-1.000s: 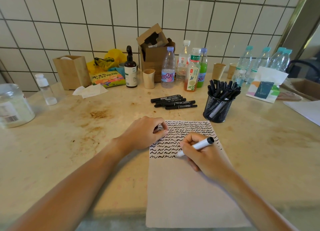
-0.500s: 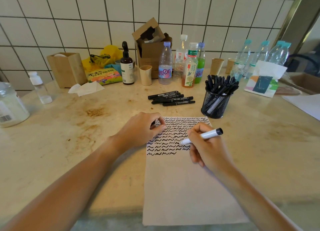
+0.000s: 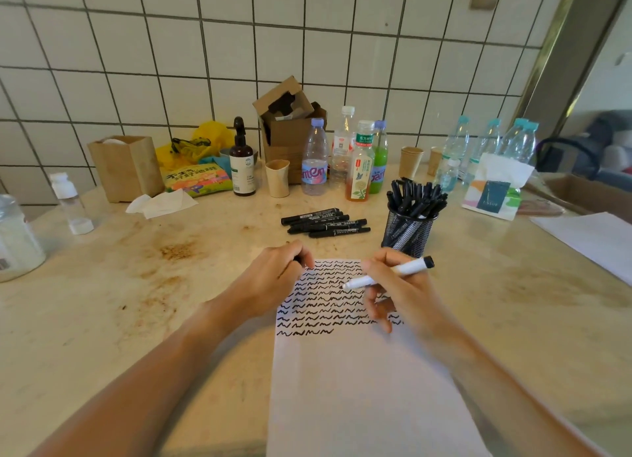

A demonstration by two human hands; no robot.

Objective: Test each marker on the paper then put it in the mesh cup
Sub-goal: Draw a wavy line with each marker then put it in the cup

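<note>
A white sheet of paper (image 3: 359, 388) lies in front of me, its upper part filled with rows of black squiggles. My right hand (image 3: 407, 292) holds a white marker with a black end (image 3: 390, 273), tip pointing left, just above the squiggles. My left hand (image 3: 273, 278) is curled at the paper's top left corner and pinches a small black thing that looks like the marker's cap (image 3: 298, 260). The black mesh cup (image 3: 407, 232), holding several black markers, stands just beyond my right hand. Several black markers (image 3: 325, 222) lie in a row beyond the paper.
Bottles (image 3: 314, 159), paper cups (image 3: 277, 177), a cardboard box (image 3: 290, 128) and a wooden box (image 3: 126, 165) line the tiled wall. A tissue pack (image 3: 492, 193) and another white sheet (image 3: 595, 241) lie at the right. A plastic jar (image 3: 17, 241) stands at the left edge.
My right hand has lifted the marker off the bottom row and moved it up and right, toward the mesh cup. My left hand has stayed at the paper's corner.
</note>
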